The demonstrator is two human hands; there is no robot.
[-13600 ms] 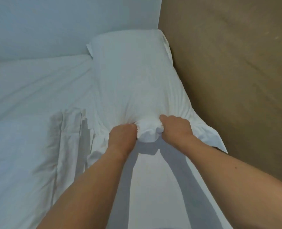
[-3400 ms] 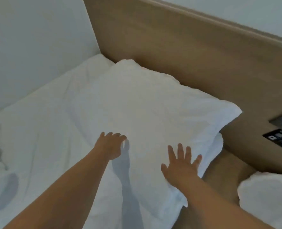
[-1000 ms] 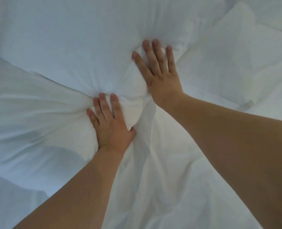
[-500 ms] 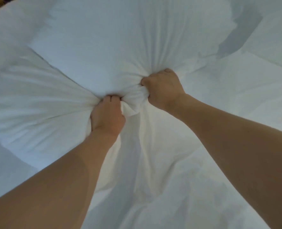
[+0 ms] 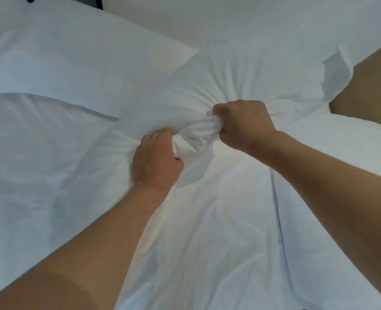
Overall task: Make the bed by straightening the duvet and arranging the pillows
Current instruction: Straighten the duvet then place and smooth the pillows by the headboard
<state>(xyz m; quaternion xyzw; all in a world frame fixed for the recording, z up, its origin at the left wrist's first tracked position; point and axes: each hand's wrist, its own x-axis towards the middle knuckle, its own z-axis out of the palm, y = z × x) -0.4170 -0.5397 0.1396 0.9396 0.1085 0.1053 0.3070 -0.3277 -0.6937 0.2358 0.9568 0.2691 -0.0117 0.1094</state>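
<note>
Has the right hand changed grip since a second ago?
Yes. The right hand, flat on the pillow then, now fists its bunched fabric beside the left hand.

Both my hands are fists now, no longer flat like a second ago. My left hand [image 5: 156, 161] and right hand [image 5: 244, 125] bunch the near edge of the pillow [image 5: 241, 79], more fabric gathered between them than half a second ago. Pillow is shifted; wooden headboard [image 5: 368, 86] now shows at right.

Both hands [image 5: 198, 139] gripping bunched pillow [image 5: 241, 81]
</note>
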